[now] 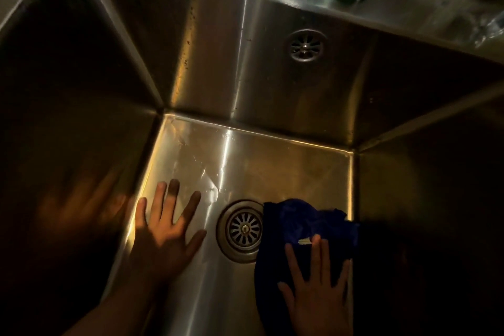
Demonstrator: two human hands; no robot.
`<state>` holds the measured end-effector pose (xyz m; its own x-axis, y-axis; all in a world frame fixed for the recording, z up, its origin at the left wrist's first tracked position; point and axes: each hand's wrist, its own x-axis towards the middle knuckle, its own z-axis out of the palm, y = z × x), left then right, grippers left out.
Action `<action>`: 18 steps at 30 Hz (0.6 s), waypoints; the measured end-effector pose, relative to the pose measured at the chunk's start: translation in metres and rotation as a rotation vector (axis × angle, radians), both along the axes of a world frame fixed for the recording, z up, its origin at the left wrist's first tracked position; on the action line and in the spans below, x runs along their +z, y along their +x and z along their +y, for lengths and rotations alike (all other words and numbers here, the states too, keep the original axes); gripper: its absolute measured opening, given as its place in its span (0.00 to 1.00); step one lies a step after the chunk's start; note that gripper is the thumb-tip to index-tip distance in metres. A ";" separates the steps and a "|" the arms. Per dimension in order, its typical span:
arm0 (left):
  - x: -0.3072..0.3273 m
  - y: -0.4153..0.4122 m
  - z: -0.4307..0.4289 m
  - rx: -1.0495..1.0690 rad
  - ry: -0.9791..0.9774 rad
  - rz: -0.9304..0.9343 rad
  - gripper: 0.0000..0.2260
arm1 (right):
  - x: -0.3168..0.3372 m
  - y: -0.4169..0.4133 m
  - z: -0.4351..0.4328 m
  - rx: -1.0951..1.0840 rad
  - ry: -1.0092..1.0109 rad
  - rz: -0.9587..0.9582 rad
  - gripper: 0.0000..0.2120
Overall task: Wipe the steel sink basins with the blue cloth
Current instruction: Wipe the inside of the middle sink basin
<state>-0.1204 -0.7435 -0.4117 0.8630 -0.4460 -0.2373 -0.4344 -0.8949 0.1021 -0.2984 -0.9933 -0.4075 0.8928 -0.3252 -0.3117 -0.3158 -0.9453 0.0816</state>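
Both hands flat-fingered in steel basin, right hand pressing blue cloth, left hand beside drain

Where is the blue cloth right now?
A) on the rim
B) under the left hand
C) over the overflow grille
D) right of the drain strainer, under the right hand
D: the blue cloth lies right of the drain strainer with the right hand flat on it; the left hand rests on bare steel.
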 end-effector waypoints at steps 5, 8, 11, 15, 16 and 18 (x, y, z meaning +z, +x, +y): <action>-0.001 -0.002 0.000 0.039 -0.021 0.001 0.30 | -0.007 0.005 -0.006 -0.018 0.019 -0.052 0.32; -0.001 -0.002 -0.001 0.040 -0.055 -0.006 0.30 | -0.006 0.012 -0.012 -0.013 0.025 -0.047 0.31; -0.003 -0.002 -0.001 0.030 -0.094 -0.032 0.29 | -0.006 0.030 -0.024 -0.002 0.013 -0.071 0.31; -0.007 -0.003 0.001 0.019 -0.131 -0.076 0.29 | -0.005 0.072 -0.046 -0.014 -0.017 -0.144 0.30; -0.008 -0.003 0.001 0.014 -0.137 -0.086 0.29 | -0.005 0.087 -0.054 -0.016 -0.027 -0.152 0.30; -0.012 -0.002 0.003 0.005 -0.144 -0.106 0.29 | -0.005 0.119 -0.071 -0.037 -0.019 -0.157 0.30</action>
<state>-0.1227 -0.7407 -0.4239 0.8821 -0.4642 -0.0795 -0.4448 -0.8767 0.1831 -0.1798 -1.0644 -0.4126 0.9174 -0.3631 -0.1631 -0.3605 -0.9316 0.0462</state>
